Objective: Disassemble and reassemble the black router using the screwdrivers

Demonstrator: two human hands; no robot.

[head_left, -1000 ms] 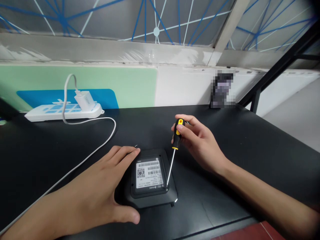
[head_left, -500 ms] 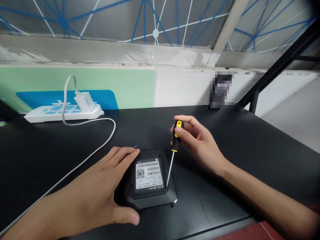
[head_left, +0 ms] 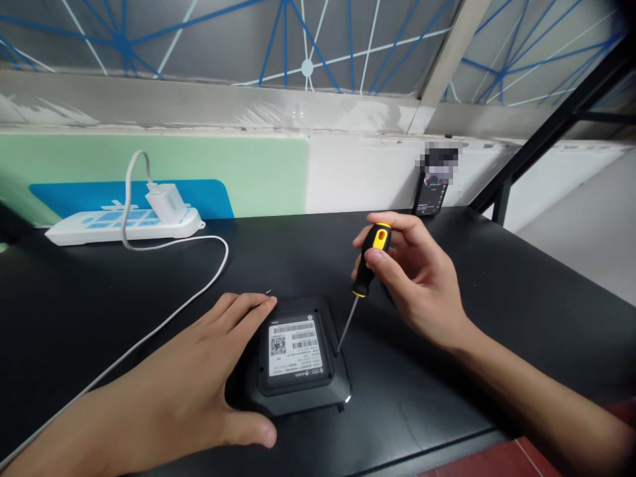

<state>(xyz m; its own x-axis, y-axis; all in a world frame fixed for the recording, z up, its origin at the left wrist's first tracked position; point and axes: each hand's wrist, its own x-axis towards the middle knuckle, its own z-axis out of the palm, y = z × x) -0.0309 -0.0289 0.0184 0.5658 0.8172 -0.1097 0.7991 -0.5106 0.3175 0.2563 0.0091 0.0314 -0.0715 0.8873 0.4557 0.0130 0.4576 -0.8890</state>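
R hand [head_left: 422, 285], right of ctr, clamped on screwdriver [head_left: 362, 283], tip at right edge of device [head_left: 297, 351], contact unclear. Device lies lower ctr on blk table [head_left: 278, 255]. L hand [head_left: 209, 371], lower left, thumb & fingers apart, alongside device's left edge.

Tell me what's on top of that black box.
The black box bears a white label with printed codes; a screwdriver points at its right side. The left hand hides part of its left side; the box's underside is hidden.

left hand [head_left: 213, 371]: bare, slim-fingered | right hand [head_left: 422, 281]: bare, slim-fingered | forearms [head_left: 531, 384]: bare (as far as visible)
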